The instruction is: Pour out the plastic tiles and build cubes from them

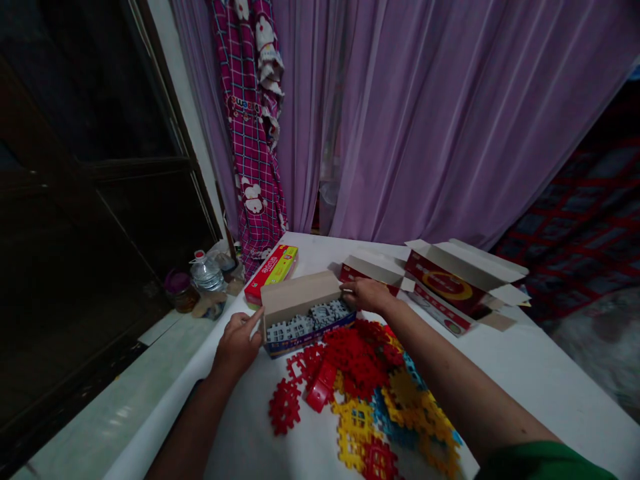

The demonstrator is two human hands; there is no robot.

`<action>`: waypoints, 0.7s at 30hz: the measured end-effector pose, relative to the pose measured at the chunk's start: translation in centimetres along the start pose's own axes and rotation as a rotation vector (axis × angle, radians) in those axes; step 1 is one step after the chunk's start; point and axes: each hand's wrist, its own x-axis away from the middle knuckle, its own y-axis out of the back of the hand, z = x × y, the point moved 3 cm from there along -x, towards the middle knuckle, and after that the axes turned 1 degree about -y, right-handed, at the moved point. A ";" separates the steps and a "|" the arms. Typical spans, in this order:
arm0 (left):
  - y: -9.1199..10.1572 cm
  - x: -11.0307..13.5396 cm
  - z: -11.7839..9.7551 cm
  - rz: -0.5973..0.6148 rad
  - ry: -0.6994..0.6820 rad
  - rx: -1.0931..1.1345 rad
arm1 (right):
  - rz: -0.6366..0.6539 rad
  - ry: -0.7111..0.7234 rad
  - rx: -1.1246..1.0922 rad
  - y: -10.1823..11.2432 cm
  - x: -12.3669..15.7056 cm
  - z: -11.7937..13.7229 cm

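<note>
Purple curtains [430,120], clear bottle [207,275], dark door [90,213]

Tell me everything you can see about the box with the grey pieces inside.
The box looks like thin cardboard, tan inside and dark blue with printing along the front. It sits open on the white table, a tan panel standing up at the back. Grey pieces lie inside. The left hand touches its left end, the right hand its right; red pieces lie close in front.

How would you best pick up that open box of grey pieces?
Probably by its two short ends, coming from left and right together: the open box is long and narrow, red pieces crowd its front, and the raised flap at the back looks too thin to lift by.
</note>
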 end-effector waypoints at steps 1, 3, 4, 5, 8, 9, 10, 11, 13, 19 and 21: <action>0.4 0.2 -0.5 0.032 0.015 -0.069 | 0.011 -0.010 -0.001 0.0 -0.3 0.1; 1.1 0.4 -1.6 0.114 0.039 -0.169 | 0.036 -0.028 -0.007 -0.2 -0.8 0.4; 1.4 0.5 -2.0 0.164 0.043 -0.202 | 0.049 -0.031 -0.012 -0.3 -1.0 0.6; 1.5 0.5 -2.4 0.214 0.045 -0.226 | 0.061 -0.031 -0.019 -0.4 -1.2 0.8; 1.6 0.4 -3.1 0.320 0.037 -0.237 | 0.072 -0.025 -0.050 -0.6 -1.5 1.5; 1.6 0.3 -3.2 0.336 0.032 -0.215 | 0.063 -0.028 -0.062 -0.6 -1.5 1.6; 1.6 0.1 -3.4 0.339 0.027 -0.180 | 0.046 -0.036 -0.074 -0.5 -1.4 1.7; 1.7 0.0 -3.5 0.335 0.025 -0.140 | 0.021 -0.049 -0.087 -0.4 -1.1 1.6; 2.1 -0.4 -3.9 0.313 0.037 -0.071 | -0.055 -0.092 -0.112 0.1 -0.4 1.4; 3.5 -1.3 -7.2 0.132 -0.020 -0.017 | -0.330 -0.324 -0.154 1.8 4.3 -0.5; 3.2 -1.2 -8.8 0.084 -0.063 0.029 | -0.454 -0.417 -0.186 1.5 6.5 -1.2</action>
